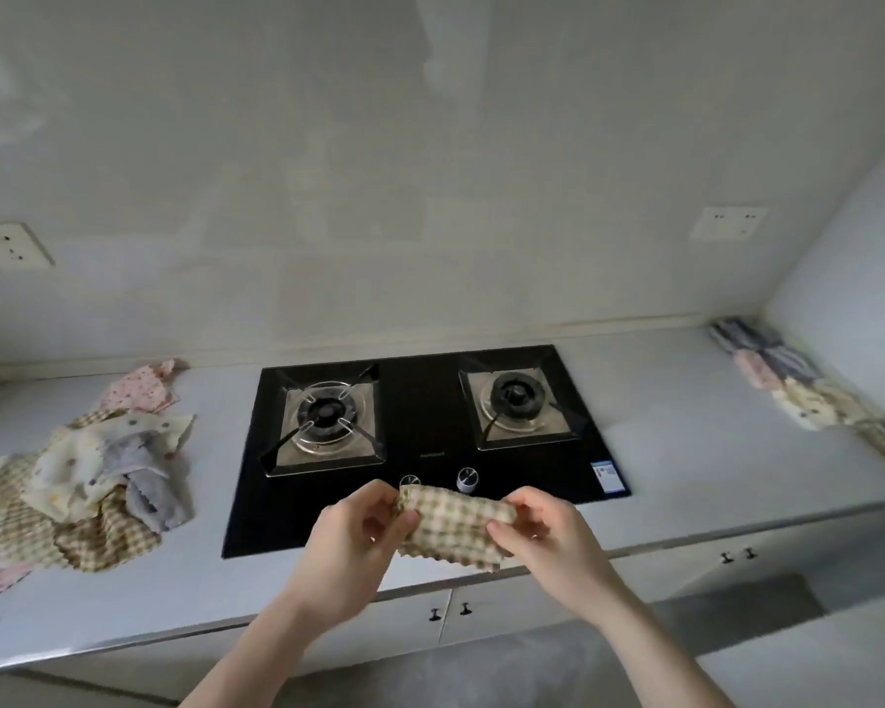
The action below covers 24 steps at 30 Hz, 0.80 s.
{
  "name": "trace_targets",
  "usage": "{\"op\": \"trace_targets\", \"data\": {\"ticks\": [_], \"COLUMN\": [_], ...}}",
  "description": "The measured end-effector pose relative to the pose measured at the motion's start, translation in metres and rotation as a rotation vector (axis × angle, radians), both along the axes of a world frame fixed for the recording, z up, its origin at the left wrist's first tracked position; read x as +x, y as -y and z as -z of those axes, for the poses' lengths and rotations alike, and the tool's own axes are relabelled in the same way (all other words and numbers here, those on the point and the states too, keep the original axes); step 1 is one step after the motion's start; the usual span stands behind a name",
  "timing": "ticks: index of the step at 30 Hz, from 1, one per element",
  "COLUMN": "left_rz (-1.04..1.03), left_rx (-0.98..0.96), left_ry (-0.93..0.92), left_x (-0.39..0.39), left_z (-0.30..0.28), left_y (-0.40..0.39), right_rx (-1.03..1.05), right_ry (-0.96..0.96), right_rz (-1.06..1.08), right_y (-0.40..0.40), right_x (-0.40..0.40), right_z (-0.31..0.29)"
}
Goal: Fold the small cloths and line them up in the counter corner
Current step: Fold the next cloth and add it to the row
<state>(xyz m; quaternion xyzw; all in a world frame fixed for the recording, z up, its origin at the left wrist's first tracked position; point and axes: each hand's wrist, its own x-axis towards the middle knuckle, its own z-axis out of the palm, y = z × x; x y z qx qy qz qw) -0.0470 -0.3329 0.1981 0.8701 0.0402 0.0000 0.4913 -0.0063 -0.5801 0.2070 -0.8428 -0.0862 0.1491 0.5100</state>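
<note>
Your left hand [361, 541] and right hand [542, 534] pinched the checked cloth [453, 523] above the counter's [685, 452] front edge; its lower fold was partly hidden by your fingers.

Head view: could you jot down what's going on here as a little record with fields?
setting: counter with a stove
left hand: grip on left end of checked cloth
right hand: grip on its right end
cloth state: partly folded, held above the counter's front edge
unfolded pile: left of stove
folded row: right corner, along the wall
</note>
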Motion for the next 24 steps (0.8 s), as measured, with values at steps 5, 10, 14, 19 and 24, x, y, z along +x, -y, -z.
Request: {"op": "trace_targets", "data": {"ticks": [5,10,14,19,24], "left_rz": [0.069,0.059,0.043,0.073,0.139], "left_rx": [0.017,0.093,0.111,0.119,0.031], "left_ry": [0.003,0.007,-0.012,-0.015,-0.013], "left_x": [0.059,0.107,0.137,0.174,0.218], "left_z": [-0.014,-0.028,-0.033,-0.040,-0.038], "left_y": [0.126,0.226,0.260,0.277,0.292], "right_rx": [-0.034,-0.059,-0.063,-0.002,0.092], "right_ry": [0.018,0.023,0.009,-0.020,-0.110], "right_rz": [0.109,0.160,0.136,0.166,0.288], "right_y": [0.129,0.229,0.262,0.276,0.289], "right_x": [0.031,0.068,0.101,0.133,0.154], "right_z": [-0.008,-0.020,-0.024,-0.020,-0.007]}}
